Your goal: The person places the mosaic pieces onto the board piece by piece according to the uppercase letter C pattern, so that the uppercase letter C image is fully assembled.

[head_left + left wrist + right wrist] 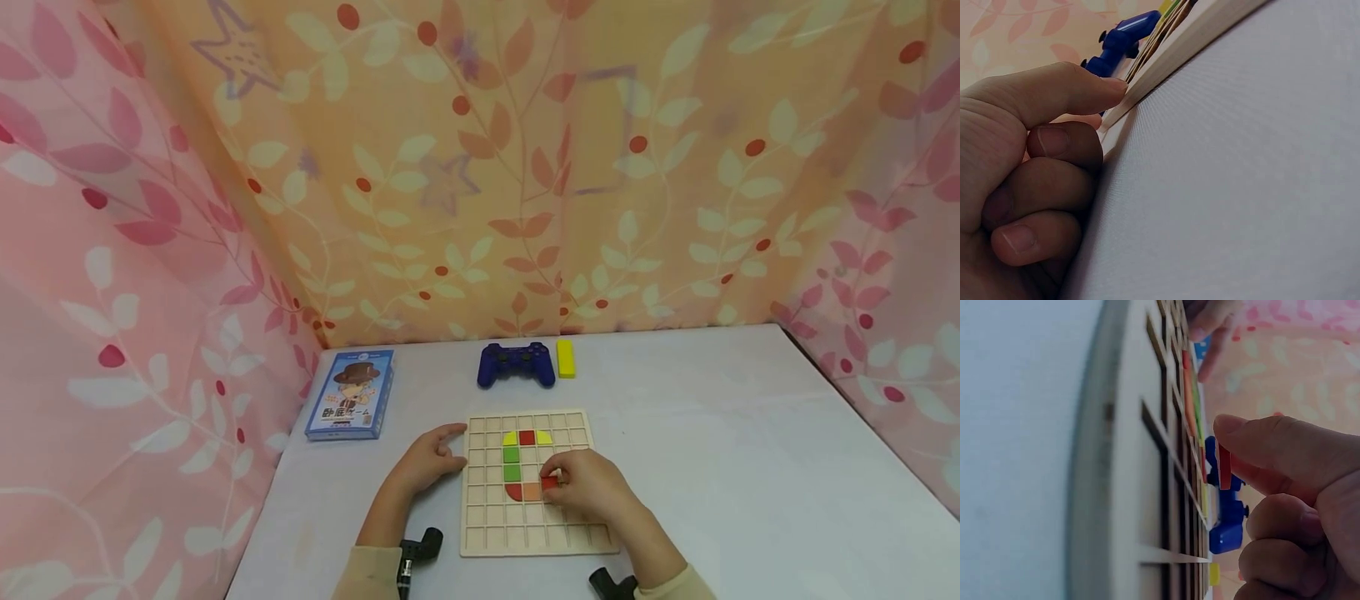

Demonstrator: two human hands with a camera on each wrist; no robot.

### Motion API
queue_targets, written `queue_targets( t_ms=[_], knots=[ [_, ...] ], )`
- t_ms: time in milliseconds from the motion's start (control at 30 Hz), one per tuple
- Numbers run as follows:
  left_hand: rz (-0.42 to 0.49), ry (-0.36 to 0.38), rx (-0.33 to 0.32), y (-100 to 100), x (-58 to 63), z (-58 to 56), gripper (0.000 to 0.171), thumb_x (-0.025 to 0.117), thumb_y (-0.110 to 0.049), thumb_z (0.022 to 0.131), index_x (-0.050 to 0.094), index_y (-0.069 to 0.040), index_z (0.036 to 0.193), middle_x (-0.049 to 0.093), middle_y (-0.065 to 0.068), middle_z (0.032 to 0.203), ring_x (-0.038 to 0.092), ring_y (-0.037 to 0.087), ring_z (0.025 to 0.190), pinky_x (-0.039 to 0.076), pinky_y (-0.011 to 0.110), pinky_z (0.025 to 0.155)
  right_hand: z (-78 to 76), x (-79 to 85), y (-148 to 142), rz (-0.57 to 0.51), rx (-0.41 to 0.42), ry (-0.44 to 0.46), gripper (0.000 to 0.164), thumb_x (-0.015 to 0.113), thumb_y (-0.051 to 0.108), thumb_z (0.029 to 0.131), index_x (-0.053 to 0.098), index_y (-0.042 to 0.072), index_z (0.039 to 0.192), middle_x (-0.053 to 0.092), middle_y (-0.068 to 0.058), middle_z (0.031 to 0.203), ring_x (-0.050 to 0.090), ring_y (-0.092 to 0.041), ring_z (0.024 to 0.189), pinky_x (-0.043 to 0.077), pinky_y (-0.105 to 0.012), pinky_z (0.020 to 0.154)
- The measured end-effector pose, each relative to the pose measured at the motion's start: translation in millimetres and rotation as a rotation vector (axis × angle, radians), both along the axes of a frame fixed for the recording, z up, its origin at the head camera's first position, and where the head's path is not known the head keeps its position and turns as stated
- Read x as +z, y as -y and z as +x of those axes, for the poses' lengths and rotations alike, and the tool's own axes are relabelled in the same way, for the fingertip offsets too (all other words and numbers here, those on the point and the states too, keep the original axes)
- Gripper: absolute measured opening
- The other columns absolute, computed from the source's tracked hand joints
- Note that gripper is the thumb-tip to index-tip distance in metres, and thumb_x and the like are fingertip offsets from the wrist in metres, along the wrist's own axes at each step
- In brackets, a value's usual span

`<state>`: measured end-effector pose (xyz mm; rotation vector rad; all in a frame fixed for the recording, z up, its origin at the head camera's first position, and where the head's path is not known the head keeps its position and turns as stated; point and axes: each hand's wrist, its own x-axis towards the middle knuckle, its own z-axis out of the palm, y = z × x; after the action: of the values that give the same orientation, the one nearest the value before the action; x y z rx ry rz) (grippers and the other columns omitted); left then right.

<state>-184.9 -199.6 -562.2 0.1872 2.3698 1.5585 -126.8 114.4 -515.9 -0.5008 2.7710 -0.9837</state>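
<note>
A square wooden grid board (487, 539) lies on the table in front of me. Yellow, red, green and orange tiles fill some of its cells in a bent line, among them a green tile (512, 472) and an orange tile (532, 492). My right hand (592, 485) pinches a red tile (1225, 467) between thumb and forefinger, just over the board beside the orange tile. My left hand (425, 458) rests on the table at the board's left side, thumb and forefinger extended to its edge, the other fingers curled under in the left wrist view.
Behind the board lie a blue game controller (516, 365) and a yellow block (566, 358). A blue box (350, 395) with a cartoon figure stands at the back left. Flowered curtains (480, 167) enclose the white table (720, 433) at the back and sides.
</note>
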Motion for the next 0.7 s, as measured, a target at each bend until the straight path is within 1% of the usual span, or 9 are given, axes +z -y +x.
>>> queue_targets(
  t_ms=[100,200,333,433,567,700],
  knots=[
    [-0.01,-0.002,0.004,1.4,-0.7,-1.7,0.067,0.082,-0.014,0.085,0.056,-0.01,0.147,0.05,-0.004,0.059,0.041,0.009,0.047,0.033,0.024,0.047,-1.6,-5.8,2.7,0.017,0.006,-0.015,0.02,0.087,0.022,0.074,0.077,0.022,0.092,0.062,0.011,0.076,0.05,-0.012,0.07,0.043,-0.036,0.066],
    [-0.02,0.0,0.009,4.5,0.2,-1.4,0.067,0.082,-0.014,0.085,0.056,-0.01,0.147,0.051,-0.003,0.059,0.042,0.009,0.048,0.034,0.024,0.047,-2.3,-9.9,6.3,0.013,0.004,-0.006,0.019,0.087,0.021,0.073,0.078,0.021,0.09,0.066,0.011,0.084,0.052,-0.012,0.071,0.044,-0.038,0.067],
    [-0.018,0.019,0.022,11.6,0.3,5.1,0.068,0.082,-0.013,0.085,0.055,-0.009,0.148,0.05,-0.003,0.059,0.041,0.009,0.048,0.033,0.024,0.047,0.2,-11.8,11.1,-0.013,0.007,0.022,0.018,0.089,0.022,0.073,0.081,0.02,0.089,0.069,0.011,0.085,0.052,-0.011,0.071,0.044,-0.037,0.068],
    [-0.005,0.035,0.023,15.8,-1.9,9.7,0.068,0.081,-0.012,0.085,0.054,-0.008,0.148,0.049,-0.004,0.059,0.04,0.009,0.047,0.033,0.024,0.046,3.1,-13.3,12.8,-0.019,0.005,0.021,0.018,0.091,0.025,0.073,0.082,0.022,0.088,0.072,0.012,0.087,0.06,-0.011,0.078,0.048,-0.038,0.072],
    [0.006,0.037,0.023,18.6,-3.2,11.7,0.067,0.08,-0.011,0.085,0.055,-0.009,0.148,0.049,-0.004,0.059,0.04,0.009,0.047,0.033,0.024,0.046,3.8,-14.5,13.6,-0.01,0.006,-0.004,0.016,0.092,0.028,0.073,0.083,0.024,0.086,0.074,0.014,0.088,0.068,-0.016,0.09,0.052,-0.041,0.079],
    [0.007,0.02,0.023,18.5,-1.8,11.3,0.066,0.08,-0.012,0.086,0.055,-0.009,0.147,0.05,-0.004,0.059,0.04,0.009,0.048,0.033,0.024,0.046,2.7,-12.5,13.0,0.001,0.009,-0.025,0.013,0.09,0.026,0.075,0.084,0.024,0.086,0.075,0.012,0.089,0.07,-0.02,0.093,0.053,-0.043,0.08]
  ],
)
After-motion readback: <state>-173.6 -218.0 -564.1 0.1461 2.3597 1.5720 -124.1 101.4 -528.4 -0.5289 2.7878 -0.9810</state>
